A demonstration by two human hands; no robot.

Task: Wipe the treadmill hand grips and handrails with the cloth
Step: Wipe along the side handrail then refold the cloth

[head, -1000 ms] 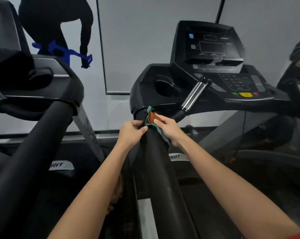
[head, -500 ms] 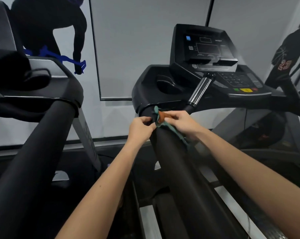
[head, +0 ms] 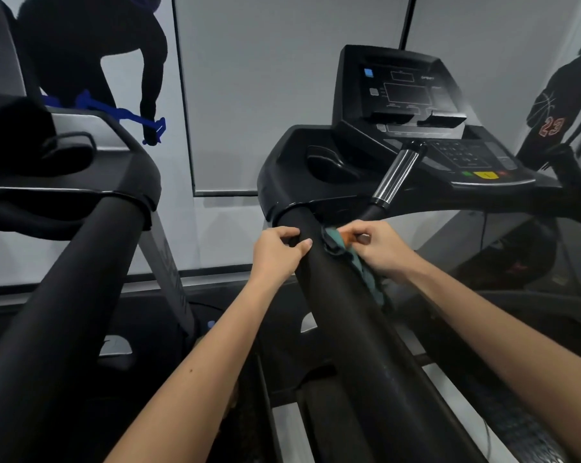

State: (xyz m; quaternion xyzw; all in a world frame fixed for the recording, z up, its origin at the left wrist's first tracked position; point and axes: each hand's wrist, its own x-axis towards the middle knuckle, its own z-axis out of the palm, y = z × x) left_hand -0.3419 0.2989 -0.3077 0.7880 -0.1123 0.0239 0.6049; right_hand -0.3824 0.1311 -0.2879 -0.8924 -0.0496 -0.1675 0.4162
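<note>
- Left hand — fingers and thumb curled against the left flank of the thick black padded handrail; whether they pinch anything cannot be told.
- Teal-green cloth with an orange patch — just right of that hand, trailing down the rail's right side.
- Right hand — clenched on the cloth's upper end, against the rail.
- Chrome cylindrical hand grip — above the right hand, apart from it.

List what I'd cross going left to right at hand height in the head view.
From the left: neighbouring treadmill's handrail → left hand → black handrail → teal cloth → right hand, pinching the cloth.
</note>
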